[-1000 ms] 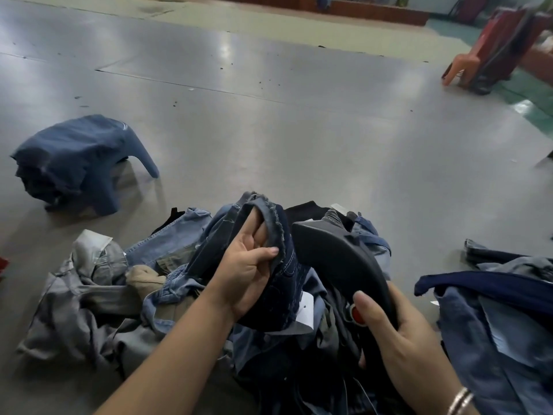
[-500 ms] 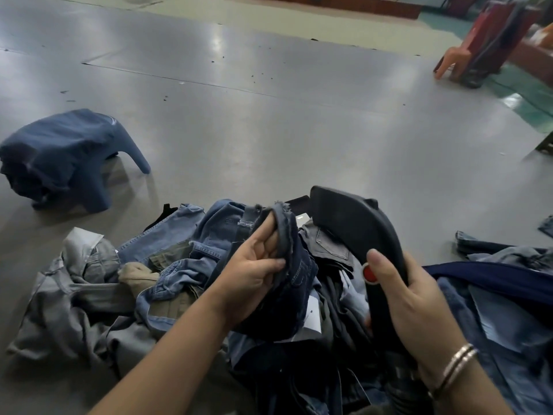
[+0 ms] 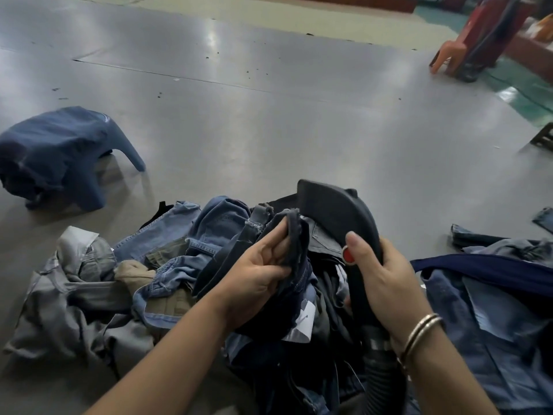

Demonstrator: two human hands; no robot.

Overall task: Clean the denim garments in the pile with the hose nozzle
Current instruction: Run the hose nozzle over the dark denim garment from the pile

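A pile of denim garments (image 3: pixel 167 253) in blue, grey and tan lies on the floor in front of me. My left hand (image 3: pixel 257 274) grips the frayed edge of a dark blue denim garment (image 3: pixel 294 235) lifted from the top of the pile. My right hand (image 3: pixel 386 283) holds the black hose nozzle (image 3: pixel 332 208) by its handle, thumb resting beside a red button (image 3: pixel 348 255). The nozzle's flat mouth points up and away, just right of the held denim. Its ribbed black hose (image 3: pixel 383 372) runs down under my right wrist.
A second heap of blue denim (image 3: pixel 490 313) lies at the right. A blue garment (image 3: pixel 59 151) sits puffed up alone on the grey floor at left. Orange and red plastic chairs (image 3: pixel 466 49) stand far back right. A dark crate corner (image 3: pixel 546 139) shows at the right edge.
My right hand has raised the nozzle and turned its mouth upward, away from the denim. My left hand has kept its grip on the dark garment and lowered it slightly.
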